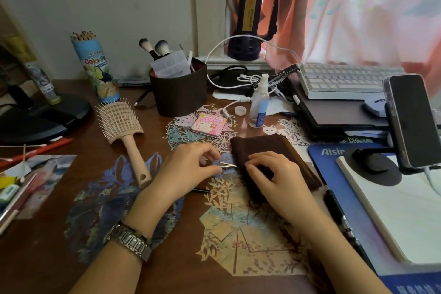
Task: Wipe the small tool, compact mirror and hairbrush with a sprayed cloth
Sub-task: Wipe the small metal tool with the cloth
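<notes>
From the head view, my left hand [191,164] pinches the small tool [228,165], its tip tucked into the brown cloth [274,150] that my right hand [274,174] grips on the surface [71,258]. I judge wiping is at its first item: compact mirror [209,124] and hairbrush [124,126] lie untouched beyond, spray bottle [259,105] uncapped nearby.

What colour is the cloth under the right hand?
Dark brown cloth, folded, seen in the head view; the right hand pinches it.

Hairbrush [121,126] left of mirror [209,124], cloth [269,157] right.
</notes>
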`<move>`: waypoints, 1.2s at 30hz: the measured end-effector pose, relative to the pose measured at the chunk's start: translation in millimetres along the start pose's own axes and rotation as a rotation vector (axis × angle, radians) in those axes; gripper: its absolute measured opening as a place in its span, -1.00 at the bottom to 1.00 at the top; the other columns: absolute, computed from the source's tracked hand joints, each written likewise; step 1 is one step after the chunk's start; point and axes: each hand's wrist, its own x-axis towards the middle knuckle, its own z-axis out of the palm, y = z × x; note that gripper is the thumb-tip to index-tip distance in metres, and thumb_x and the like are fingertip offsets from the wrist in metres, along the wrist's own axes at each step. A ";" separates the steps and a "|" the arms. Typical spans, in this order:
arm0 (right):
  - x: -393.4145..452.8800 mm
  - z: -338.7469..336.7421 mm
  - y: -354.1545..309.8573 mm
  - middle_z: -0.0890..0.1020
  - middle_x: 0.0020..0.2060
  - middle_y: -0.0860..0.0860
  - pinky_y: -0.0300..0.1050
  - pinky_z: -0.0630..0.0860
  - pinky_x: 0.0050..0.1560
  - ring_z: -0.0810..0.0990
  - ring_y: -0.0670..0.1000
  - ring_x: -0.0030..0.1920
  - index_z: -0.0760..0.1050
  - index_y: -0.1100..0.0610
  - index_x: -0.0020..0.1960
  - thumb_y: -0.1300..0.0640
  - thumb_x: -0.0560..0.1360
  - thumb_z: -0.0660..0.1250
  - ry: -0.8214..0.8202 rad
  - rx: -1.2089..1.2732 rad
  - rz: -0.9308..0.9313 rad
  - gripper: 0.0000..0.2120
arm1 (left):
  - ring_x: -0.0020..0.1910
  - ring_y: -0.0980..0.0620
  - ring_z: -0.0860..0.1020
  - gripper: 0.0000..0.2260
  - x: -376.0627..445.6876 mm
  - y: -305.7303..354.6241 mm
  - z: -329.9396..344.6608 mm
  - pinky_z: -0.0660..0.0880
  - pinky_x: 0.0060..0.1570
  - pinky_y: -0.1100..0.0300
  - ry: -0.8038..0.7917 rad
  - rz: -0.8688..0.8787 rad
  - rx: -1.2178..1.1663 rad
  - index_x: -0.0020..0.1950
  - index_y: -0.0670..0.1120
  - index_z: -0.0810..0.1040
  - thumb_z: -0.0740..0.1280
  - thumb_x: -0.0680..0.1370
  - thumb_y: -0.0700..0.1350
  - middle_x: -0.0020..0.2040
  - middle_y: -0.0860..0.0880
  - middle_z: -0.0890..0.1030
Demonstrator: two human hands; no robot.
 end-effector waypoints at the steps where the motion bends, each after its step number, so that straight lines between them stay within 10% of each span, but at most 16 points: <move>1: -0.6 -3.8 2.4 0.55 0.14 -0.18 -0.03 0.41 0.26 0.46 -0.16 0.19 0.56 -0.05 0.15 0.02 0.54 0.26 -0.016 -0.005 -0.022 -0.78 | -0.11 0.23 0.53 -0.86 -0.5 -1.5 -1.6 0.54 -0.04 0.06 0.010 -0.004 0.010 -0.06 0.13 0.59 0.47 0.42 0.02 -0.11 0.18 0.59; 8: -6.8 -4.3 9.6 0.30 0.40 -0.21 -0.08 0.10 0.44 0.18 -0.10 0.43 0.30 -0.19 0.38 -0.07 0.59 0.11 -0.179 -0.297 -0.077 -0.64 | -0.04 0.18 0.52 -0.89 0.1 -2.9 0.9 0.52 0.04 0.03 0.010 -0.009 0.034 -0.07 0.11 0.60 0.44 0.44 0.02 -0.03 0.16 0.57; 36: -11.2 19.5 -14.6 0.32 0.33 -0.17 -0.07 0.19 0.36 0.25 -0.04 0.37 0.17 -0.24 0.40 -0.25 0.47 -0.11 -0.174 -0.422 -0.118 -0.48 | 0.00 0.11 0.50 -0.90 1.0 -0.9 2.4 0.50 0.05 0.00 0.033 0.013 0.072 -0.09 0.12 0.60 0.44 0.42 0.03 -0.03 0.13 0.54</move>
